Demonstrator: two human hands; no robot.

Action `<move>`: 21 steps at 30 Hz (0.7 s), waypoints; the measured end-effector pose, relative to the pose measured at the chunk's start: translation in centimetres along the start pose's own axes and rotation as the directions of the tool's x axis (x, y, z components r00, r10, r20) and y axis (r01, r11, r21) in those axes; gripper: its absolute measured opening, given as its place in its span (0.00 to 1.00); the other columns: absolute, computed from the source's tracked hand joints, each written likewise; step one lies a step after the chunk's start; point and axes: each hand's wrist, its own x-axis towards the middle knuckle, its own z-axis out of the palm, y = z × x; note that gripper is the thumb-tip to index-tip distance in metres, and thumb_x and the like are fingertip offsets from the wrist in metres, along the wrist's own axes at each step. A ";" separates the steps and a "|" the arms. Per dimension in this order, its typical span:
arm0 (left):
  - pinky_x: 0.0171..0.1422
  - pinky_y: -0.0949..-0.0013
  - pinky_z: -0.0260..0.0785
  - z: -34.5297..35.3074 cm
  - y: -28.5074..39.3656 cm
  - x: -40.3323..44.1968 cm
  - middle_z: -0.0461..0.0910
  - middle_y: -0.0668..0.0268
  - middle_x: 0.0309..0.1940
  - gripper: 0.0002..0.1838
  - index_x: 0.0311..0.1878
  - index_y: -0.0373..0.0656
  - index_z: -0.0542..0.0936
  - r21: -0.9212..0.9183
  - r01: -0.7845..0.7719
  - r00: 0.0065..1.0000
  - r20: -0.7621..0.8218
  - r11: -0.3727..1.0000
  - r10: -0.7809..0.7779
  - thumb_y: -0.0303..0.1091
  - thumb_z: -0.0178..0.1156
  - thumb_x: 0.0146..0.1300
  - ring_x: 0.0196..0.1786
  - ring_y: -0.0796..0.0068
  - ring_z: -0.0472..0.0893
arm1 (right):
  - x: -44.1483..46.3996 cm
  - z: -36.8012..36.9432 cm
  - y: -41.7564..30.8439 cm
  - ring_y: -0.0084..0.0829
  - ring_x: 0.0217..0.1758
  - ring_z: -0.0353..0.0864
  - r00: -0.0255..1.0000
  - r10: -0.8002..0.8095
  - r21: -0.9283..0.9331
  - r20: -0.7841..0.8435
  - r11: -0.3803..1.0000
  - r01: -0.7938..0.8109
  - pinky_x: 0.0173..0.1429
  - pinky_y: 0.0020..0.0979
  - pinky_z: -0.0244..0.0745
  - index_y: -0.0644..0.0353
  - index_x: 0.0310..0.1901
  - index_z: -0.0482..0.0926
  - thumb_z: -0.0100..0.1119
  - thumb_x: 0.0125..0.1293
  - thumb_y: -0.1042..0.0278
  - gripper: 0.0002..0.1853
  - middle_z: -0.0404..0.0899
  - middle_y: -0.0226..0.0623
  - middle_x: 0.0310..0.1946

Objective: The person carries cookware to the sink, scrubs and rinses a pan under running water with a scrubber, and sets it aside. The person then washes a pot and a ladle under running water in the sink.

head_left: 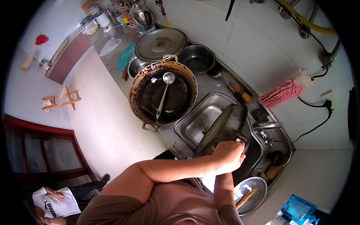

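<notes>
Over the sink (198,114) is a large, long, dark-grey object (225,125), tilted, with small points along its left edge; I cannot tell its exact kind. My left hand (228,155) is closed in a fist at its lower right side, by a dark handle-like part (240,137). My right forearm (224,189) passes up behind my left wrist, which hides my right hand. Left of the sink, a metal ladle (164,93) lies in a big, brown-stained pan (138,77) with dark, shiny contents.
A round lid (161,43) and black bowl (197,58) stand behind the pan. The faucet (268,125) and a scouring pad (259,115) are right of the sink. A basin (258,187) holding a wooden-looking stick is near my right arm. Another person (58,200) is lower left.
</notes>
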 end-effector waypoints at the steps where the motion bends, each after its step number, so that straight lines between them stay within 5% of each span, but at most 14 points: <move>1: 0.39 0.54 0.69 -0.3 0.0 -0.2 0.77 0.50 0.25 0.12 0.31 0.35 0.72 -0.020 0.007 1.000 -0.012 1.000 -0.007 0.36 0.55 0.54 0.33 0.51 0.78 | 0.0 0.0 -0.2 0.32 0.40 0.75 1.000 -0.004 -0.001 0.002 1.000 0.004 0.41 0.33 0.67 0.61 0.46 0.76 0.50 0.57 0.68 0.15 0.78 0.38 0.40; 7: 0.38 0.55 0.68 -1.3 -0.4 -1.1 0.77 0.51 0.26 0.12 0.29 0.36 0.72 -0.074 -0.005 0.997 -0.078 0.997 -0.001 0.37 0.56 0.54 0.32 0.50 0.77 | 0.7 0.5 -3.0 0.29 0.38 0.75 0.998 -0.054 0.021 -0.020 0.998 0.055 0.39 0.32 0.68 0.60 0.46 0.76 0.49 0.57 0.69 0.15 0.78 0.35 0.39; 13: 0.28 0.66 0.67 -5.4 -1.6 -2.3 0.76 0.58 0.18 0.11 0.22 0.36 0.71 -0.337 -0.042 0.993 -0.119 0.941 0.002 0.32 0.58 0.53 0.24 0.67 0.78 | 0.1 -0.9 -10.5 0.26 0.36 0.76 0.988 -0.106 0.078 -0.112 0.990 0.115 0.37 0.30 0.68 0.59 0.46 0.77 0.49 0.57 0.69 0.15 0.79 0.32 0.38; 15: 0.29 0.72 0.67 -7.6 -2.5 -3.2 0.76 0.63 0.20 0.07 0.24 0.37 0.73 -0.609 -0.032 0.999 -0.048 0.792 0.003 0.28 0.57 0.55 0.24 0.76 0.76 | -0.5 -2.0 -11.0 0.25 0.35 0.76 0.986 -0.105 0.104 -0.127 0.987 0.119 0.36 0.30 0.68 0.59 0.46 0.77 0.49 0.58 0.70 0.15 0.79 0.31 0.38; 16: 0.29 0.75 0.68 -8.8 -3.0 -3.7 0.76 0.66 0.20 0.06 0.25 0.37 0.74 -0.724 -0.020 1.000 -0.015 0.689 0.014 0.26 0.57 0.55 0.24 0.80 0.75 | 0.2 -2.7 -9.9 0.17 0.29 0.69 0.973 -0.175 0.173 -0.153 0.964 0.200 0.31 0.22 0.59 0.55 0.46 0.77 0.50 0.59 0.72 0.14 0.78 0.23 0.37; 18: 0.32 0.76 0.69 -12.1 -3.6 -5.6 0.76 0.64 0.24 0.03 0.29 0.35 0.74 -0.804 -0.053 0.998 -0.028 0.592 0.052 0.25 0.56 0.56 0.26 0.78 0.76 | -1.1 -4.0 -11.1 0.22 0.51 0.68 0.988 -0.097 0.124 -0.121 0.986 0.112 0.54 0.39 0.55 0.52 0.52 0.72 0.55 0.59 0.63 0.18 0.76 0.22 0.45; 19: 0.34 0.75 0.69 -13.6 -4.1 -6.5 0.76 0.63 0.24 0.03 0.30 0.34 0.75 -0.897 -0.029 0.999 -0.010 0.441 0.046 0.24 0.57 0.54 0.27 0.76 0.77 | -1.8 -3.8 -11.6 0.23 0.51 0.68 0.980 -0.160 0.214 -0.122 0.959 0.183 0.53 0.38 0.56 0.51 0.52 0.73 0.53 0.60 0.66 0.17 0.76 0.22 0.45; 21: 0.37 0.73 0.70 -17.2 -4.5 -8.7 0.77 0.62 0.25 0.05 0.31 0.34 0.75 -0.905 -0.074 0.997 -0.061 0.419 0.043 0.26 0.57 0.54 0.27 0.73 0.77 | -2.8 -3.7 -13.4 0.27 0.48 0.73 0.949 -0.306 0.238 -0.079 0.918 0.316 0.52 0.31 0.62 0.57 0.51 0.72 0.51 0.61 0.71 0.16 0.76 0.30 0.45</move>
